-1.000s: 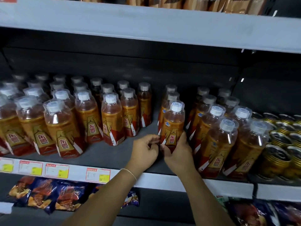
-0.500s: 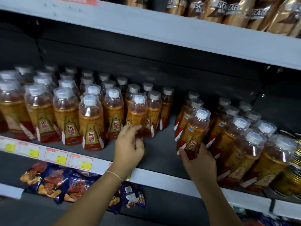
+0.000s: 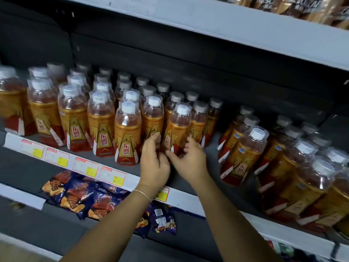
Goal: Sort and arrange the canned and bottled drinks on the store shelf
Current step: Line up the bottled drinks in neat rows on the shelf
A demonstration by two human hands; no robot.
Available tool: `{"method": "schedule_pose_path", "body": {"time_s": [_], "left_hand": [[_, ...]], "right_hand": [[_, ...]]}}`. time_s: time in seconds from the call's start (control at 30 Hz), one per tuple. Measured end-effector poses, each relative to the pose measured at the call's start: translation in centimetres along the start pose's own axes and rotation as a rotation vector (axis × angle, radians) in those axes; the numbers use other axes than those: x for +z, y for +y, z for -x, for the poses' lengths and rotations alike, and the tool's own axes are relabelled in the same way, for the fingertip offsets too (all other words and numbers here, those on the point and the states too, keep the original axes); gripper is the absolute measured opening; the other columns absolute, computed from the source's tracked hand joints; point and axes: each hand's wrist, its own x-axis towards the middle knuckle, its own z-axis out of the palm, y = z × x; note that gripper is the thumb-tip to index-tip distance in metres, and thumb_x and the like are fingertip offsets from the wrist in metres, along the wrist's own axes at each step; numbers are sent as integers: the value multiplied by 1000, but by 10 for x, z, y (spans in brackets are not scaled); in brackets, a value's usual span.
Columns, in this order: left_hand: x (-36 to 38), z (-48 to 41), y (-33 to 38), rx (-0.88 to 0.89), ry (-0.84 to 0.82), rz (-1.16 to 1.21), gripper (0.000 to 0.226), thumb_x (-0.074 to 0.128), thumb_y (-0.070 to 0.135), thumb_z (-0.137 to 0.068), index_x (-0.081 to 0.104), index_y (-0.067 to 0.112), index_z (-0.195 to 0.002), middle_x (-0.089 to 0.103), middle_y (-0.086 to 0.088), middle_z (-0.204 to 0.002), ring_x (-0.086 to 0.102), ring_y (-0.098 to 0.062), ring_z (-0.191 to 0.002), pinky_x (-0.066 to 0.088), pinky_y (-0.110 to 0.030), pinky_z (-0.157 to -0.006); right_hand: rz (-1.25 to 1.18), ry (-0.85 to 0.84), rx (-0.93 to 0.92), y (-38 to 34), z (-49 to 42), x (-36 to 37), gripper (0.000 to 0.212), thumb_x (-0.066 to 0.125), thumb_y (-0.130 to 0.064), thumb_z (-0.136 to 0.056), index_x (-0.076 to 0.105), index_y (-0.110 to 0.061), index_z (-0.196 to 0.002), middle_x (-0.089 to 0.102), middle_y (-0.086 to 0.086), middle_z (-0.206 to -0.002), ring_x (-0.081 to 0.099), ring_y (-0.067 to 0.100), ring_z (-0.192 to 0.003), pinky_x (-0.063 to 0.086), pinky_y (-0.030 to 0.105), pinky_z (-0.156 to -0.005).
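**Two hands on one bottle, middle shelf**

Both my hands meet at the base of a single orange drink bottle [image 3: 176, 133] standing upright at the right front edge of the left bottle group [image 3: 79, 110]. My left hand [image 3: 154, 161] curls its fingers against the bottle's lower left side, thumb up near the label. My right hand [image 3: 190, 159] cups the lower right side, fingertips touching the label's foot. Grip is loose-looking but closed around the bottle from both sides; the bottle's bottom edge is hidden behind my fingers, so I cannot tell whether it rests on the shelf [image 3: 188, 202] or is lifted.

A thin bracelet [image 3: 143, 193] sits on my left wrist.

Left group: several rows of the same white-capped bottles, packed close, running back into shadow. Right bottle group [image 3: 283, 163]: same product, tilted in view, separated from the left group by a bare strip of grey shelf floor.

Price tags [image 3: 86, 166] line the shelf's front lip. Snack packets [image 3: 90, 197] lie on the shelf below. Brown coffee bottles [image 3: 309, 6] stand on the shelf above, upper right.
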Motion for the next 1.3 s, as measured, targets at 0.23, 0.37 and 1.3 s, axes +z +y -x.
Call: {"method": "schedule_pose_path", "body": {"time_s": [0.23,0.37,1.3], "left_hand": [[-1,-1,1,-58,-17,55,41,45,1,-94,51,3,-134,57,-9,-132,52,-19,-125,39,-34,-109],[-1,-4,1,-30,-103,19,34,47,5,-87,68,8,-113,69,-2,-108,62,-11,-102,50,-30,-95],[82,39,57,171,-623,-154,38,43,18,-75,77,7,-87,75,-7,-84,67,-22,-76,53,-26,-69]], "right_hand": [[-200,-61,76,9,-11,2,50,86,-42,-68,61,-26,-108,71,-2,-108,70,14,-99,60,42,-85],[-214,-114,30,19,19,-25,41,85,-35,-72,61,-35,-105,70,-9,-108,68,-2,-92,59,27,-83],[-154,149,246,75,113,-123,59,80,-42,-78,52,-37,-130,64,-15,-118,61,3,-107,53,36,-96]]}}
